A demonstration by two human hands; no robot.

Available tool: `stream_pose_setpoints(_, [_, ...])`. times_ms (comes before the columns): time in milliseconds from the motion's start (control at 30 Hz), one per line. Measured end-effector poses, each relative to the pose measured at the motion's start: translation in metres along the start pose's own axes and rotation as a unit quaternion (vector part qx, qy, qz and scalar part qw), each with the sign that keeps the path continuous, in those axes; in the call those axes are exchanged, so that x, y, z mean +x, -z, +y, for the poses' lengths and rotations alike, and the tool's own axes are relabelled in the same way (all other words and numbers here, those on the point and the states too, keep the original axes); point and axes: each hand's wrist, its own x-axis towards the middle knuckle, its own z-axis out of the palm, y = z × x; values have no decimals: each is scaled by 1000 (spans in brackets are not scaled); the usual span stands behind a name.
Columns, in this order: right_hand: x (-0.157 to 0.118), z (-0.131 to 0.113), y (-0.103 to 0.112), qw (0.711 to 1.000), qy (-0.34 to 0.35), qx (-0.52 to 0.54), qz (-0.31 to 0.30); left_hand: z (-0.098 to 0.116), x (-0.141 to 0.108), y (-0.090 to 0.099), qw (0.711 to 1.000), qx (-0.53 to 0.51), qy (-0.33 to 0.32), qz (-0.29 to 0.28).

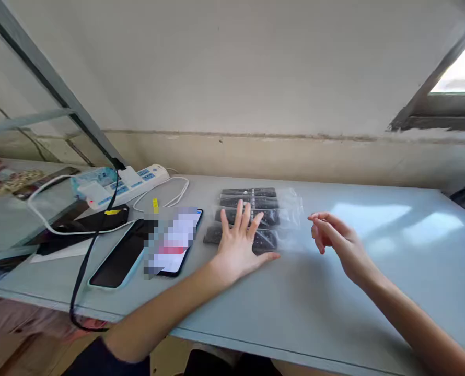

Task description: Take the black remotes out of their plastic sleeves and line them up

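Note:
Several black remote controls (274,243) in clear plastic bags lie in a row, one behind another, at the middle of the table. My left hand (238,245) is spread over the nearest ones, its fingers apart and holding nothing. It covers part of the two nearest remotes; whether the palm presses on them I cannot tell. To the right of the clear plastic bag ends (293,209), my right hand (336,237) is held above the table with its fingers curled in and thumb close to them. Nothing shows in it, and it is apart from the remotes.
Left of the remotes lie a lit phone (181,235) and a dark-screened phone (118,256) in a light blue case. Behind them are a white power strip (138,180), a white cable (52,224) and a black cord (87,256). A wall (256,156) runs along the table's back.

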Motion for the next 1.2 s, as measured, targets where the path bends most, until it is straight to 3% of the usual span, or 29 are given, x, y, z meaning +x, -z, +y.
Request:
stream_pose_setpoints(167, [-2,-1,-1,1000,5,-2,-6,-12,1,1,996,-32,73,-46])
stream_pose_setpoints(300, [-2,-2,-3,1000,-1,-9,-10,-11,4,5,994,-82,36,-67])
stream_pose_setpoints(500, [-2,-1,-2,1000,0,-10,-18,-7,11,-3,997,-82,-9,-11])
stream_pose_setpoints(667, [-3,-2,-1,1000,7,-12,-13,-19,9,0,995,-18,93,-22])
stream_pose_setpoints(767, [-3,-3,0,1000,10,-12,-16,-27,13,6,993,6,116,-33])
stream_pose_setpoints(933, [-5,-4,1,999,27,2,-27,-36,27,7,994,-29,86,-61])
stream_pose_setpoints(1200, [-10,-7,2,997,62,16,-52,-36,45,0,996,-91,21,-6])
